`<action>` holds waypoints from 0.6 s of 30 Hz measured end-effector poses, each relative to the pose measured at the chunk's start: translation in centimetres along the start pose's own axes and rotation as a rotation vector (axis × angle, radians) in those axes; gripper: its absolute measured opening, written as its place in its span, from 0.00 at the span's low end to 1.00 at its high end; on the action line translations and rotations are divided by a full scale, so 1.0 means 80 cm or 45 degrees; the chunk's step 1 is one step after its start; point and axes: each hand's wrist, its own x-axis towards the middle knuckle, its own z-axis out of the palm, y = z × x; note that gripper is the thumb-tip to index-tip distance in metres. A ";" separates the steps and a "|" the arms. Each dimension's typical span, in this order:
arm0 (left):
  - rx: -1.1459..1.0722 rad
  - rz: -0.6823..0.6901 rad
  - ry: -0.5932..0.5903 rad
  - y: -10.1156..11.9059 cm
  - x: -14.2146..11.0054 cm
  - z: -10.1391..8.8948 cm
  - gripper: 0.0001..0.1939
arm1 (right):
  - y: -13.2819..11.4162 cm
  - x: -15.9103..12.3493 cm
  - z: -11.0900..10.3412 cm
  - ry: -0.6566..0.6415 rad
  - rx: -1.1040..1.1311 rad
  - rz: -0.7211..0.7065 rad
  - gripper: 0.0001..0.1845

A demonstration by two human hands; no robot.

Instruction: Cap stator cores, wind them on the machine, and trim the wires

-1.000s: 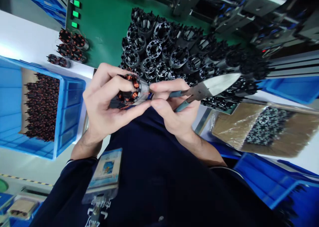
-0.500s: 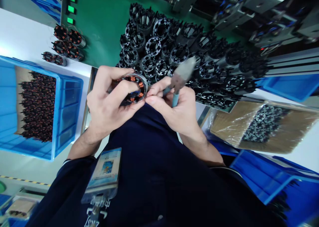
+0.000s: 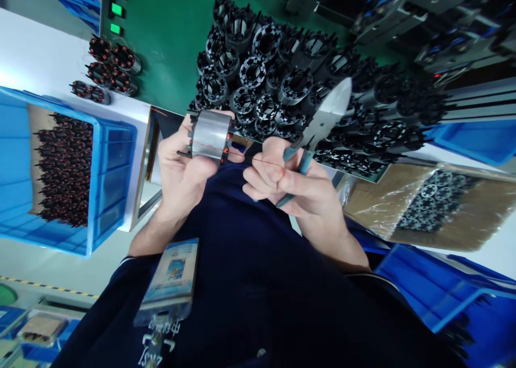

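Note:
My left hand (image 3: 181,163) is closed around a wound motor stator (image 3: 212,134), which lies on its side with its bare steel wall toward me. Copper coils show at its right end and black plastic prongs at its left. From that right end a thin copper wire (image 3: 258,160) runs to my right hand (image 3: 298,179), whose thumb and fingers pinch it. The same hand also holds cutting pliers (image 3: 322,123) with blue-green handles; their jaws point up and away, toward the stack of unwound stators (image 3: 266,107).
Several wound stators (image 3: 113,66) stand at the green bench's left edge. A blue bin (image 3: 115,169) of wound parts is at left. Plastic-wrapped cardboard (image 3: 371,196) with grey rings lies at right, above a blue crate (image 3: 427,287). Machinery (image 3: 374,23) stands at the back right.
The stator has turned from showing its open coil end to showing its side wall. My right hand has drawn away to the right, with the wire now stretched between the hands.

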 end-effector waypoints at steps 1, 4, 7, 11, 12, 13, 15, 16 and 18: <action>-0.083 -0.010 -0.010 -0.003 -0.003 0.004 0.33 | 0.001 0.000 -0.001 0.022 -0.040 -0.018 0.23; -0.184 0.094 -0.026 -0.007 -0.008 0.009 0.24 | 0.006 -0.001 -0.005 0.147 -0.169 -0.078 0.20; -0.165 0.125 0.046 -0.004 -0.007 0.011 0.17 | 0.020 -0.007 -0.012 0.294 -0.401 -0.152 0.20; -0.023 0.138 0.155 -0.001 -0.004 0.013 0.23 | 0.040 -0.018 -0.015 0.329 -0.995 -0.210 0.12; 0.014 0.136 0.184 -0.002 -0.004 0.013 0.26 | 0.043 -0.019 -0.013 0.280 -1.092 -0.209 0.11; 0.047 0.126 0.205 -0.002 -0.004 0.014 0.28 | 0.045 -0.019 -0.010 0.233 -1.149 -0.219 0.10; 0.088 0.119 0.234 -0.002 -0.004 0.015 0.29 | 0.047 -0.018 -0.003 0.183 -1.200 -0.250 0.08; 0.094 0.124 0.241 -0.001 -0.004 0.016 0.28 | 0.046 -0.016 0.000 0.179 -1.216 -0.269 0.08; 0.080 0.146 0.237 0.003 -0.006 0.018 0.25 | 0.044 -0.012 0.007 0.188 -1.243 -0.313 0.07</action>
